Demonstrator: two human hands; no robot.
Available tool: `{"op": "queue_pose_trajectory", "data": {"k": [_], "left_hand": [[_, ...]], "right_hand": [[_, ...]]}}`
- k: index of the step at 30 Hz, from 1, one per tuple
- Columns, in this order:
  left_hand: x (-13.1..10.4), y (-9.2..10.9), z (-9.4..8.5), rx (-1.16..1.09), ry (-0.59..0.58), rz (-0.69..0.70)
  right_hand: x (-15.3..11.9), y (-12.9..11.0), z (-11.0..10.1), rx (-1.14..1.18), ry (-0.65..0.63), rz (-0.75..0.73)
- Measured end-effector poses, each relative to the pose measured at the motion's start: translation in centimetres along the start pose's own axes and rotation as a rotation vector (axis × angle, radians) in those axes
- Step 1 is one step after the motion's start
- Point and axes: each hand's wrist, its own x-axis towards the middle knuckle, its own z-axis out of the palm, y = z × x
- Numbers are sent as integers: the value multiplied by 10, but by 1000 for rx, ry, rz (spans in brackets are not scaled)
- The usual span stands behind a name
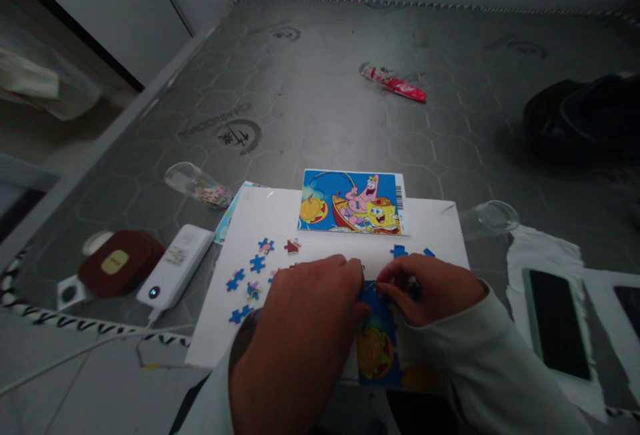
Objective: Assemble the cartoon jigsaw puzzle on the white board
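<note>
A partly joined blue jigsaw puzzle (376, 353) with a burger picture lies at the near edge of a white board (267, 211). My left hand (305, 328) is curled beside its upper left edge, thumb against the puzzle; the other fingertips are hidden. At the puzzle's top edge my right hand (433, 288) pinches a small puzzle piece (371, 284), mostly covered by the fingers. Loose blue pieces (257, 263) and a red piece (293, 246) lie left of my hands. Another blue piece (399, 251) is just beyond my right hand. The cartoon picture card (350, 201) rests at the board's far side.
On the left are a clear tube with pieces (200, 185), a white power bank (176, 265) and a brown case (117, 263). Right of the board are a clear cup (495, 216) and a phone (557, 321) on tissue. A red wrapper (395, 83) lies farther back.
</note>
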Motion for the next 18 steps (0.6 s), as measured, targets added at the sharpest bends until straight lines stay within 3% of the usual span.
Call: {"op": "queue_pose_trajectory", "data": {"k": [6, 12, 18], "left_hand": [[0, 5, -4, -24, -25, 26], [3, 9, -2, -22, 13, -8], [4, 10, 1, 1, 15, -1]], "right_hand": [[-2, 10, -6, 14, 74, -23], [-5, 29, -16, -21, 161, 70], [2, 37, -6, -44, 198, -12]]}}
